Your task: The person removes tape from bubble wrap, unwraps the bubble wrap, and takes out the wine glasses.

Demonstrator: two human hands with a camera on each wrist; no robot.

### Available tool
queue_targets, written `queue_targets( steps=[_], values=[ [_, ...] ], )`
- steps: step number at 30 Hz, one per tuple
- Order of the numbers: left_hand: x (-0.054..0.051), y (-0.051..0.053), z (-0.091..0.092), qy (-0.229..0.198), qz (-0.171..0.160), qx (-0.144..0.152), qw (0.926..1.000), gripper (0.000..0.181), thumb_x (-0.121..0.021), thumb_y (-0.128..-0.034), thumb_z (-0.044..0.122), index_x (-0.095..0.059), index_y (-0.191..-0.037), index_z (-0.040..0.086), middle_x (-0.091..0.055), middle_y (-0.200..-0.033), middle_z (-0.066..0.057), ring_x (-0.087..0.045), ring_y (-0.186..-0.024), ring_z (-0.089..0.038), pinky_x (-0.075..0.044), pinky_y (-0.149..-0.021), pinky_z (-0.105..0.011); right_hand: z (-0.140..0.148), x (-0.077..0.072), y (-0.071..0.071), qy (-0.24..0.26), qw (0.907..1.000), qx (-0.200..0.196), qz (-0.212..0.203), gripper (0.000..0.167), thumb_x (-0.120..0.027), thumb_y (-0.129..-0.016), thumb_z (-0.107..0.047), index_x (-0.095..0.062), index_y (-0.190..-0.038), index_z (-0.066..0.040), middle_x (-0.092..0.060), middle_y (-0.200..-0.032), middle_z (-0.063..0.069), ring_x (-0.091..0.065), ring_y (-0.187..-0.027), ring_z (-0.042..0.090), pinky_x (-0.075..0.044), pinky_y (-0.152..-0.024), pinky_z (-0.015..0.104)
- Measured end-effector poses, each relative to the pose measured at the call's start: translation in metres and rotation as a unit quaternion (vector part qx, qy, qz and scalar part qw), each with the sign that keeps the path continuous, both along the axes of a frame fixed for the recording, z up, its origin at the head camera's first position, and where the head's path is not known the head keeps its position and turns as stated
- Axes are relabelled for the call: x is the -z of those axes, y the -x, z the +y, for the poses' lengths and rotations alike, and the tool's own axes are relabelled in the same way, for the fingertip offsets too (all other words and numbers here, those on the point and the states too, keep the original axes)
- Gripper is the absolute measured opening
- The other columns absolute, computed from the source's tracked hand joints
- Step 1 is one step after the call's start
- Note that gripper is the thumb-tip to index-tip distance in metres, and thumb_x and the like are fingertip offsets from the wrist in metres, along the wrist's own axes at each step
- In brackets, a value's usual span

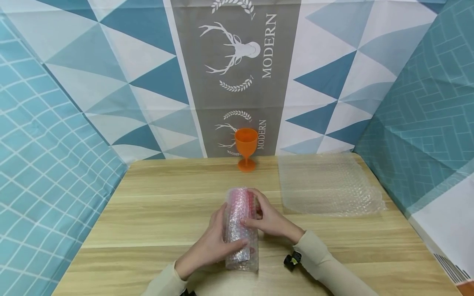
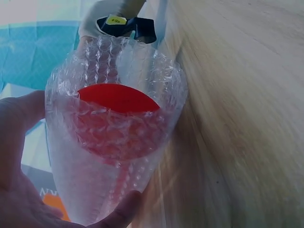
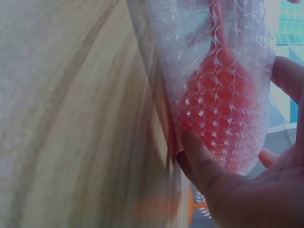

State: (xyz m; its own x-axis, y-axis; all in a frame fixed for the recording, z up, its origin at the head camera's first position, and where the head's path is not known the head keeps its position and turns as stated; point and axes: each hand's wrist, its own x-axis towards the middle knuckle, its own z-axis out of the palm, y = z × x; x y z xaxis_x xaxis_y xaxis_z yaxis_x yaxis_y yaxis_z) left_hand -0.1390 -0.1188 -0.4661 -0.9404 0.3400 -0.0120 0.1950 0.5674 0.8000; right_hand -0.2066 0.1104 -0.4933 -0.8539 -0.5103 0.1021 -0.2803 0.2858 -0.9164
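Note:
A red goblet (image 3: 221, 102) lies on its side, rolled up in clear bubble wrap (image 1: 237, 246) at the table's near middle. In the left wrist view, its round red foot (image 2: 118, 99) shows inside the open near end of the roll. The bowl sits toward the far end. My left hand (image 1: 216, 246) grips the roll's left side near the foot end, thumb across the top. On the other side, my right hand (image 1: 272, 220) holds the wrap around the bowl, thumb on top and fingers at the far right.
An orange goblet (image 1: 246, 142) stands upright at the table's back edge, beyond the roll. Flat at the back right lies another sheet of bubble wrap (image 1: 329, 185). Patterned cloth (image 1: 237, 82) hangs behind the wooden table (image 1: 148, 213) and along both sides.

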Motion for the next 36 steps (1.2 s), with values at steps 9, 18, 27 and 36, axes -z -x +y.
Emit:
queue_targets(
  steps=[9, 18, 27, 36],
  values=[
    [-0.004, 0.001, -0.013, -0.006, -0.009, 0.000, 0.9999, 0.119, -0.080, -0.0831, 0.054, -0.007, -0.166, 0.009, -0.019, -0.165, -0.031, -0.044, -0.138, -0.052, -0.044, -0.104, -0.071, -0.001, 0.003, 0.000, 0.005, 0.9997, 0.004, -0.024, 0.100, -0.082, -0.089, -0.031, -0.015, -0.162, -0.026, -0.033, -0.161, 0.018, -0.057, -0.130, 0.039, -0.059, -0.095, 0.038],
    [-0.001, -0.003, -0.014, -0.008, -0.010, 0.022, 0.9997, 0.119, -0.081, -0.0826, 0.053, -0.009, -0.165, 0.007, -0.016, -0.167, -0.030, -0.037, -0.144, -0.054, -0.041, -0.106, -0.072, 0.001, 0.005, 0.003, 0.022, 0.9989, -0.019, -0.038, 0.097, -0.081, -0.090, -0.031, -0.016, -0.161, -0.028, -0.038, -0.156, 0.023, -0.058, -0.128, 0.041, -0.062, -0.089, 0.036],
    [0.000, -0.001, -0.003, -0.031, 0.026, 0.051, 0.9979, 0.118, -0.086, -0.0777, 0.048, -0.015, -0.164, 0.009, -0.020, -0.166, -0.024, -0.038, -0.144, -0.047, -0.040, -0.109, -0.070, 0.015, -0.009, 0.003, 0.014, 0.9974, -0.040, -0.058, 0.098, -0.079, -0.092, -0.026, -0.012, -0.163, -0.018, -0.050, -0.144, 0.032, -0.062, -0.121, 0.041, -0.061, -0.092, 0.038],
    [-0.002, -0.002, 0.006, -0.020, 0.028, 0.050, 0.9981, 0.119, -0.086, -0.0769, 0.050, -0.016, -0.164, 0.010, -0.013, -0.167, -0.030, -0.037, -0.143, -0.053, -0.041, -0.105, -0.074, 0.018, -0.027, 0.005, -0.032, 0.9993, 0.005, -0.017, 0.101, -0.081, -0.090, -0.032, -0.013, -0.164, -0.016, -0.015, -0.168, 0.026, -0.035, -0.145, 0.055, -0.045, -0.110, 0.062]
  ],
)
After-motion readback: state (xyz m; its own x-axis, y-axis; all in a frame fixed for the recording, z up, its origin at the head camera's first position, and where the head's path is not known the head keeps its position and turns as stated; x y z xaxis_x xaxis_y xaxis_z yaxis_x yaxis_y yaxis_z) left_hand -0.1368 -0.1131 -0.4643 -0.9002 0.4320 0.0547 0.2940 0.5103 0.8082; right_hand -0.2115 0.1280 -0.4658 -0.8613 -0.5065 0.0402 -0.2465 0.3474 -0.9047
